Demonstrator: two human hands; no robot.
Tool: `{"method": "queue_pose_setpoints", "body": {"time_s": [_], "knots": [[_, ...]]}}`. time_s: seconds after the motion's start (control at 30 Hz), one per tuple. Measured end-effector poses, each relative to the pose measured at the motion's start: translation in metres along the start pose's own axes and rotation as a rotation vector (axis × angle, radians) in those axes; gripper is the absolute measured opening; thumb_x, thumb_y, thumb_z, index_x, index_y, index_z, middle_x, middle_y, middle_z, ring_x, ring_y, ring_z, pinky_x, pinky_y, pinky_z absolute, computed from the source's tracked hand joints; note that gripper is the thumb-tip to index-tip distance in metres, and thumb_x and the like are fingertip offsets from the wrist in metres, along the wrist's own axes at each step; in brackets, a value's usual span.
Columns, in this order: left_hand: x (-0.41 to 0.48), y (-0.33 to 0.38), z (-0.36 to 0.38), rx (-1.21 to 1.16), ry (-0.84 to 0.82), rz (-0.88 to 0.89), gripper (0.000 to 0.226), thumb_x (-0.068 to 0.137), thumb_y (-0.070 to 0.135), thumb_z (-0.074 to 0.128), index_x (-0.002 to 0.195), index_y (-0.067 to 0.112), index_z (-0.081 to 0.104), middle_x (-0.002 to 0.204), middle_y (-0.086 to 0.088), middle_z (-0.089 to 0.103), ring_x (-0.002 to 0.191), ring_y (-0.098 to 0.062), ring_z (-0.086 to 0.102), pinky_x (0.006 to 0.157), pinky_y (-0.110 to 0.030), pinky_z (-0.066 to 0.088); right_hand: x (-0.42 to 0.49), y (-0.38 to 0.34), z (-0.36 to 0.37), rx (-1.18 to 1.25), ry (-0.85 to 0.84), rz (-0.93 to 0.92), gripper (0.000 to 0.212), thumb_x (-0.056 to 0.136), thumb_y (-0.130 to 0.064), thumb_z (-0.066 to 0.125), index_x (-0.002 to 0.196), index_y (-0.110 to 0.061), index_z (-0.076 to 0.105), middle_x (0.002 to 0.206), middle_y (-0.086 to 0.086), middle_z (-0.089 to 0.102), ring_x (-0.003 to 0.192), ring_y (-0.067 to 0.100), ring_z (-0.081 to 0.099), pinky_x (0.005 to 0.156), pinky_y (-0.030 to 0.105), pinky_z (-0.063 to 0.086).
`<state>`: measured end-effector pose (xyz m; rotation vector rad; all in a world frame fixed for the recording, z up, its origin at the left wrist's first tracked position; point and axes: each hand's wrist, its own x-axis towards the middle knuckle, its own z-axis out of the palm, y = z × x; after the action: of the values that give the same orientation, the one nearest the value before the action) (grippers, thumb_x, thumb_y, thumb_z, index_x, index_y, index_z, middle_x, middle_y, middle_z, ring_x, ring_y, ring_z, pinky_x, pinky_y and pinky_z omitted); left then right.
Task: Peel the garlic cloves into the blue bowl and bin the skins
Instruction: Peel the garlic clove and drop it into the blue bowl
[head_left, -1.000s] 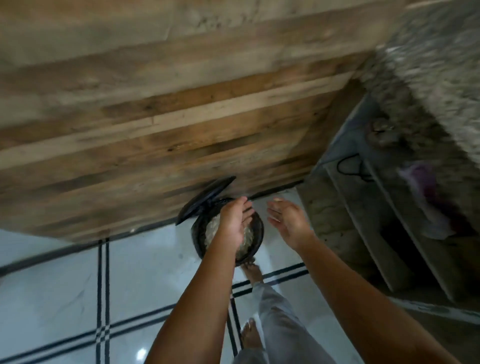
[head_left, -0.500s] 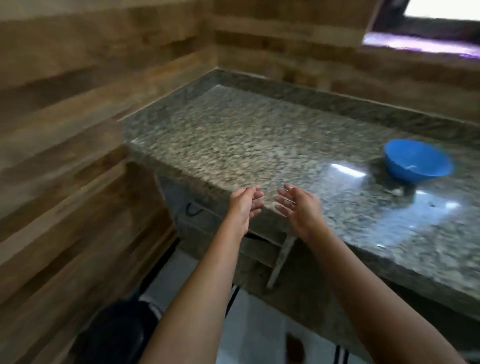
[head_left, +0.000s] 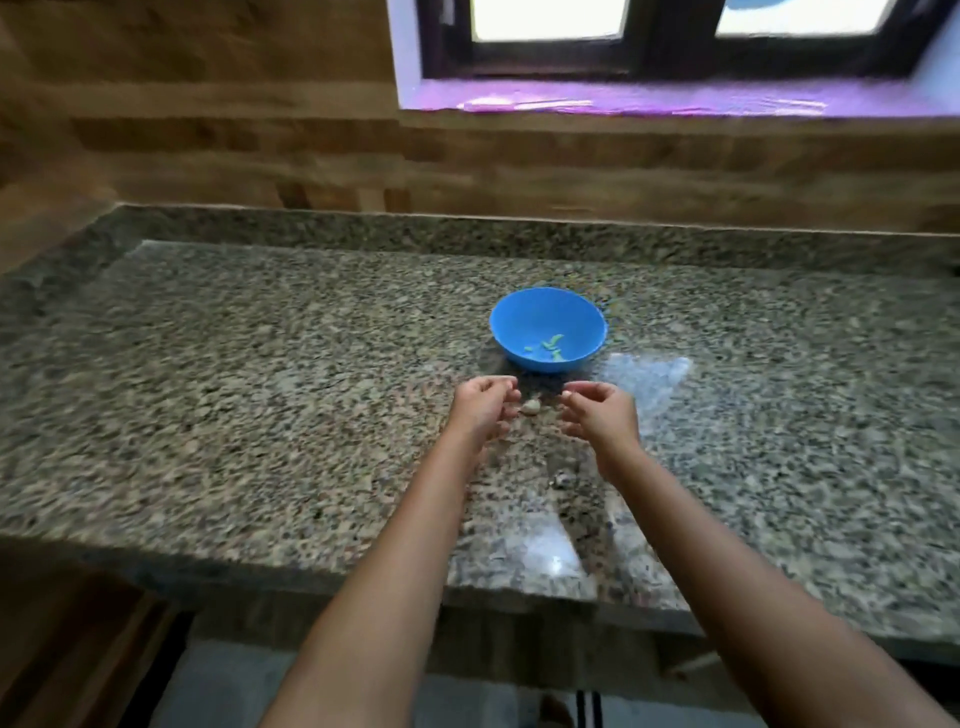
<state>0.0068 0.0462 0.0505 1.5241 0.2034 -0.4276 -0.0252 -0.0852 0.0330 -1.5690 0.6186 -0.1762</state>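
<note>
We list one garlic clove (head_left: 530, 407) on granite counter (head_left: 260, 389), between our left hand (head_left: 483, 408) and right hand (head_left: 602, 413), both loosely curled, empty. Beyond, blue bowl (head_left: 519, 317) holds peeled cloves (head_left: 550, 343)

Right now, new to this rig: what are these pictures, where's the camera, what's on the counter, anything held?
No machine here: a person works with two bare hands. The single camera sits on their head, looking forward and down. On the speckled stone counter stands a blue bowl with a few pale greenish pieces inside. A small garlic clove lies in front of it, between the left hand and right hand. Both hands have loosely curled fingers; neither grip appears to hold anything.
</note>
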Motion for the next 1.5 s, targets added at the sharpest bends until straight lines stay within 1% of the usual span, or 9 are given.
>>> {"method": "queue_pose_setpoints", "body": {"time_s": [0.13,0.27,0.37,0.53,0.77,1.17,1.27,1.4,1.5], "knots": [[0.025,-0.011,0.020,0.238,0.060,0.074,0.011,0.093,0.007,0.050,0.095,0.010,0.061,0.078,-0.003,0.058,0.060,-0.013,0.049,0.052,-0.020,0.041,0.036,0.014,-0.026,-0.485,0.039,-0.110,0.027,0.085,-0.017,0.063,0.109,-0.005,0.064,0.100,0.012,0.067,0.094,0.025,0.063,0.087,0.040,0.050],[0.043,-0.021,0.025,0.525,0.028,0.115,0.021,0.086,0.013,0.063,0.107,0.008,0.062,0.104,-0.009,0.066,0.097,-0.025,0.062,0.081,-0.030,0.048,0.051,0.017,-0.030,-0.719,-0.010,-0.170,0.032,0.088,-0.017,0.060,0.118,-0.004,0.058,0.117,0.016,0.056,0.109,0.027,0.054,0.094,0.033,0.040],[0.052,-0.026,0.025,0.704,0.018,0.149,0.031,0.087,0.021,0.062,0.116,0.010,0.060,0.117,-0.008,0.061,0.106,-0.022,0.058,0.088,-0.028,0.045,0.054,0.022,-0.030,-0.792,-0.023,-0.154,0.027,0.091,-0.015,0.057,0.115,-0.003,0.057,0.117,0.013,0.048,0.106,0.023,0.048,0.094,0.030,0.038],[0.064,-0.032,0.022,0.879,0.004,0.209,0.034,0.086,0.021,0.061,0.119,0.011,0.058,0.121,-0.011,0.055,0.109,-0.023,0.054,0.088,-0.022,0.039,0.061,0.028,-0.031,-0.782,0.069,-0.179,0.019,0.093,-0.004,0.046,0.103,0.002,0.062,0.110,0.017,0.054,0.094,0.023,0.050,0.085,0.027,0.040],[0.078,-0.036,0.020,0.865,-0.042,0.244,0.035,0.083,0.021,0.065,0.116,0.010,0.060,0.119,-0.012,0.057,0.107,-0.024,0.056,0.093,-0.025,0.042,0.060,-0.014,-0.009,-0.444,0.166,-0.395,0.011,0.090,-0.009,0.057,0.097,-0.006,0.065,0.092,0.007,0.063,0.082,0.015,0.058,0.067,0.014,0.041],[0.083,-0.040,0.018,1.000,-0.062,0.345,0.030,0.086,0.027,0.062,0.112,0.012,0.060,0.115,-0.010,0.052,0.106,-0.025,0.053,0.090,-0.034,0.046,0.076,-0.029,0.011,-0.330,0.151,-0.337,0.015,0.091,-0.015,0.059,0.101,-0.006,0.066,0.089,0.007,0.067,0.082,0.022,0.065,0.077,0.037,0.055],[0.080,-0.040,0.016,0.905,-0.072,0.335,0.031,0.084,0.028,0.067,0.109,0.010,0.062,0.107,-0.007,0.060,0.097,-0.022,0.059,0.084,-0.033,0.049,0.055,-0.014,0.003,-0.233,0.168,-0.309,0.010,0.090,-0.019,0.061,0.089,-0.010,0.065,0.076,0.004,0.065,0.067,0.016,0.061,0.061,0.030,0.052],[0.067,-0.037,0.016,0.280,-0.217,0.087,0.027,0.084,0.023,0.070,0.106,0.007,0.064,0.090,-0.006,0.068,0.070,-0.017,0.061,0.060,-0.029,0.051,0.032,0.005,-0.004,-0.152,0.108,-0.192,0.015,0.089,-0.020,0.062,0.085,-0.005,0.064,0.071,0.008,0.064,0.056,0.014,0.058,0.050,0.027,0.048],[0.060,-0.038,0.014,0.061,-0.335,0.036,0.017,0.084,0.018,0.068,0.099,0.009,0.068,0.088,-0.008,0.069,0.070,-0.017,0.061,0.060,-0.025,0.050,0.022,0.011,-0.006,-0.089,-0.035,-0.081,0.010,0.090,-0.009,0.060,0.095,-0.002,0.064,0.077,0.007,0.066,0.059,0.011,0.060,0.051,0.022,0.050]]}}
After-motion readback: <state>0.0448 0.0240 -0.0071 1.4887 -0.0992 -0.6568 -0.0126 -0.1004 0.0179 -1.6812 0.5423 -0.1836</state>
